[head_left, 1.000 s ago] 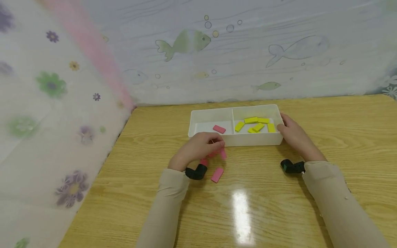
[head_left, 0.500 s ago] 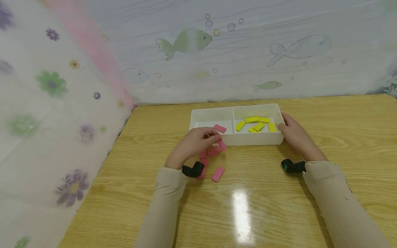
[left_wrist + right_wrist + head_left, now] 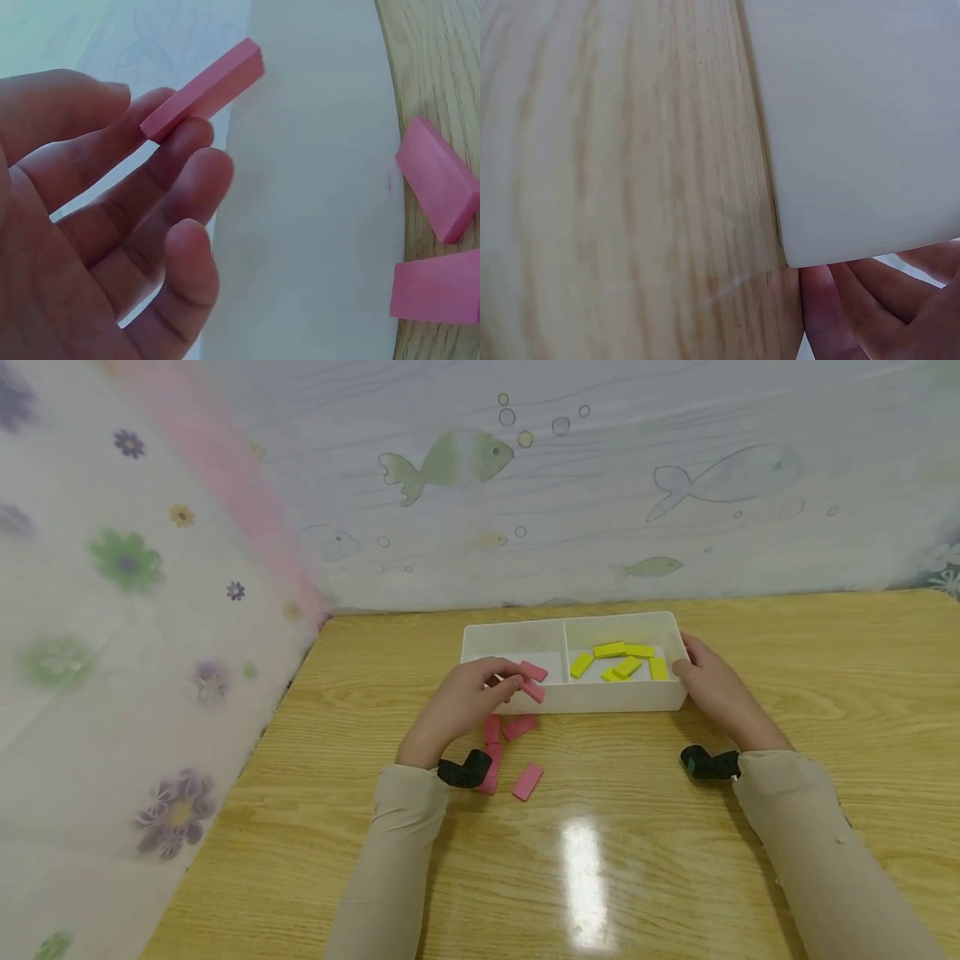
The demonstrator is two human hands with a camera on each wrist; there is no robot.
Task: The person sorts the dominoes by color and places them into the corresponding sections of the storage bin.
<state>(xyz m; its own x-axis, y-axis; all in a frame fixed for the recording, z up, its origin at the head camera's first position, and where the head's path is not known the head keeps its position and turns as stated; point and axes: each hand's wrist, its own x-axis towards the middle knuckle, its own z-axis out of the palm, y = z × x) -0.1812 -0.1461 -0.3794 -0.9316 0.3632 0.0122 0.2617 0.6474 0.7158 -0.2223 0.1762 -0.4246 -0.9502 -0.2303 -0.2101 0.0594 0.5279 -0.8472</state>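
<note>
My left hand holds a pink domino block at its fingertips, over the near wall of the white two-compartment box. In the left wrist view this block slants across the fingertips, the thumb just behind it. Another pink block lies in the left compartment. Several yellow domino blocks lie in the right compartment, some overlapping. My right hand grips the box's right end, thumb near the front corner. In the right wrist view its fingers pass beside the box's end wall.
Several pink blocks lie on the wooden table before the box's left half, partly under the left wrist camera. A single pink block lies nearer. Behind the table hangs a fish-patterned sheet.
My left hand has moved up and slightly left, lifting its pink block from near the table to the box's front rim. The right hand stays on the box's end.
</note>
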